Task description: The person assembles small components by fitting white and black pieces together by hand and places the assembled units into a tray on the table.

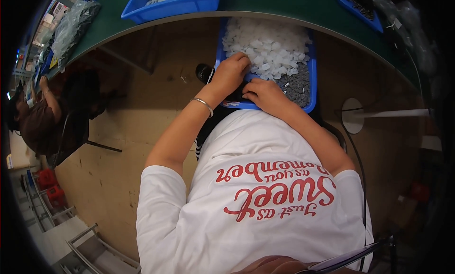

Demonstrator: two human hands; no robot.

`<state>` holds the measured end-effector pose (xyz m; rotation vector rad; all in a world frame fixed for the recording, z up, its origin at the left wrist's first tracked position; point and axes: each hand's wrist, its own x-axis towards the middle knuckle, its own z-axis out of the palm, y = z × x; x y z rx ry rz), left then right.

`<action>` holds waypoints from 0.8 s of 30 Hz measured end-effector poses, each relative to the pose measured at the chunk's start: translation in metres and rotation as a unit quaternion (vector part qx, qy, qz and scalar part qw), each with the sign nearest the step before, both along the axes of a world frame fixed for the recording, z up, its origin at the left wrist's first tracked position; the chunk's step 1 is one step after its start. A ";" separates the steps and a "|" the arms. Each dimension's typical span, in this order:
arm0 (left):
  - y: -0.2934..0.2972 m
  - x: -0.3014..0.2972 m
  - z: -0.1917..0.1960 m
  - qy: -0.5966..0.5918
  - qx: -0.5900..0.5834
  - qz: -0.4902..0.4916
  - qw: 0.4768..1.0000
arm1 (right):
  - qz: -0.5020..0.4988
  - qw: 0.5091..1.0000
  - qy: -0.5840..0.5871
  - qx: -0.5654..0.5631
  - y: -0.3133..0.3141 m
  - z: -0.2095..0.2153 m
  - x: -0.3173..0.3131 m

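A blue plastic bin (313,82) rests at my lap, its far end under the table edge. Whitish translucent small plastic pieces (272,46) fill its far part. Dark grey small parts (298,86) lie in the near right corner. My left hand (231,74) is over the bin's left side, fingers curled and pinched by the white pieces. Close by, at the near middle, my right hand (266,94) has its fingers bent and pressed together, pointing left. Whatever either hand pinches is hidden or too small to name. Between them the bin's near left looks dark.
A green table (113,30) curves across the top, bearing a blue tray (173,6) of pale pieces, another blue tray (362,11) of dark parts, and clear plastic bags (76,32). Another person (42,108) sits at left. A round white base with a pole (353,115) stands right.
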<state>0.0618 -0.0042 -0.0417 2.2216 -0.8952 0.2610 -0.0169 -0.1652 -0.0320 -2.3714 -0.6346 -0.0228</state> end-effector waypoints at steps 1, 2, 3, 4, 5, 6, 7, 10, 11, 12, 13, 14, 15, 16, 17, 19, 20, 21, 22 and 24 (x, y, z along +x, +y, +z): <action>0.000 0.000 0.001 -0.001 0.000 0.000 1.000 | 0.000 1.000 -0.001 0.000 -0.001 0.002 -0.001; 0.000 0.000 0.003 -0.008 -0.011 0.005 1.000 | -0.012 1.000 0.011 0.012 -0.002 0.004 -0.002; 0.000 -0.002 0.009 -0.015 -0.021 0.009 1.000 | -0.026 0.999 0.023 0.025 -0.002 0.006 -0.003; -0.001 -0.004 0.015 -0.015 -0.020 0.008 1.000 | -0.027 0.999 0.023 0.026 -0.002 0.005 -0.003; -0.002 -0.007 0.021 0.010 -0.036 0.030 0.999 | -0.032 0.997 0.033 0.060 -0.002 0.005 -0.003; -0.003 -0.009 0.025 0.034 -0.052 0.054 0.997 | -0.036 0.994 0.042 0.094 -0.001 0.006 -0.003; -0.003 -0.009 0.026 0.033 -0.051 0.055 0.997 | -0.035 0.994 0.042 0.094 -0.001 0.007 -0.003; 0.000 -0.008 0.025 0.082 -0.112 0.074 0.988 | -0.026 0.987 0.095 0.125 0.000 0.012 -0.004; 0.002 -0.007 0.019 0.176 -0.173 0.061 0.967 | -0.042 0.961 0.184 0.200 0.000 0.012 -0.005; 0.002 -0.007 0.023 0.267 -0.232 0.045 0.934 | -0.059 0.922 0.271 0.272 0.000 0.012 -0.005; 0.002 -0.008 0.026 0.265 -0.233 0.045 0.935 | -0.058 0.922 0.269 0.272 -0.002 0.013 -0.004; 0.003 -0.012 0.030 0.366 -0.292 0.051 0.882 | -0.067 0.900 0.303 0.306 -0.003 0.013 -0.004; 0.004 -0.017 0.035 0.462 -0.348 0.056 0.814 | -0.075 0.875 0.336 0.340 -0.004 0.015 -0.005; 0.007 -0.023 0.037 0.460 -0.349 0.057 0.814 | -0.074 0.876 0.336 0.339 -0.005 0.018 -0.005; 0.010 -0.029 0.039 0.484 -0.354 0.049 0.799 | -0.077 0.864 0.345 0.358 -0.007 0.022 -0.006; 0.014 -0.040 0.039 0.506 -0.361 0.043 0.783 | -0.078 0.852 0.357 0.375 -0.009 0.032 -0.009; 0.015 -0.044 0.038 0.522 -0.372 0.045 0.766 | -0.080 0.840 0.364 0.394 -0.011 0.036 -0.010; 0.016 -0.047 0.038 0.538 -0.382 0.046 0.750 | -0.083 0.829 0.370 0.412 -0.012 0.037 -0.011; 0.017 -0.051 0.039 0.538 -0.383 0.046 0.749 | -0.083 0.829 0.370 0.411 -0.013 0.036 -0.011; 0.017 -0.056 0.041 0.548 -0.389 0.050 0.739 | -0.087 0.804 0.371 0.457 -0.015 0.031 -0.011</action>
